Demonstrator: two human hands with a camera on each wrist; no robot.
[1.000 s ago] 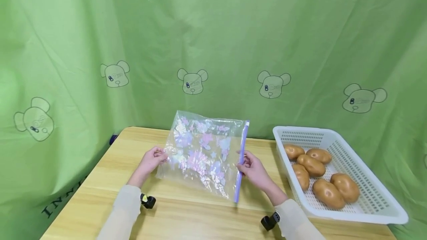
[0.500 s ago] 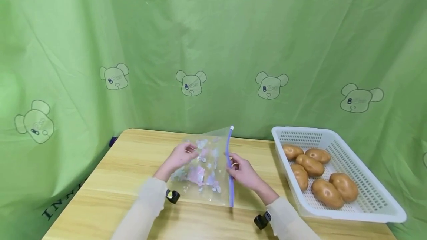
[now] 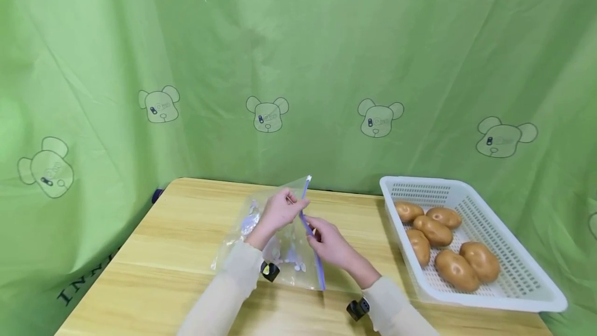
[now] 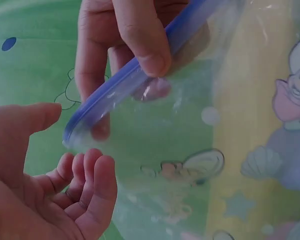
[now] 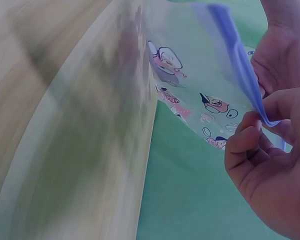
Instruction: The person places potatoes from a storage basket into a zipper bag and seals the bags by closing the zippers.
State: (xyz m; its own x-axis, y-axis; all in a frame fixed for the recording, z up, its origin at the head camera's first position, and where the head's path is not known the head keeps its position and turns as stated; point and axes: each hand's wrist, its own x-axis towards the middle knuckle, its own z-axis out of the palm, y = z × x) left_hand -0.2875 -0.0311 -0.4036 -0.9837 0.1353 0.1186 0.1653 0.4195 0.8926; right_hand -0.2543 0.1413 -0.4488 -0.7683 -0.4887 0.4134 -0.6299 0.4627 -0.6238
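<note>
A clear zip bag (image 3: 291, 255) with pastel cartoon prints hangs above the table, its purple zip strip (image 3: 319, 268) facing right. My right hand (image 3: 330, 242) pinches that strip between thumb and fingers around its middle; the right wrist view shows the strip bending at the fingertips (image 5: 252, 120). My left hand (image 3: 281, 210) is in front of the bag, close to the strip's upper part. In the left wrist view its thumb and bent fingers (image 4: 106, 175) stand apart, with the purple edge close by and nothing gripped. A white slider (image 3: 309, 178) sits at the strip's top end.
On the right of the wooden table (image 3: 163, 253) stands a white perforated basket (image 3: 517, 248) with several brown potatoes (image 3: 457, 271) in it. A green curtain (image 3: 317, 66) with bear heads hangs behind the table.
My left hand has let go of the bag's left side and moved right to the zip strip. The right hand, still pinching the strip, has shifted slightly left, and the bag has turned.
</note>
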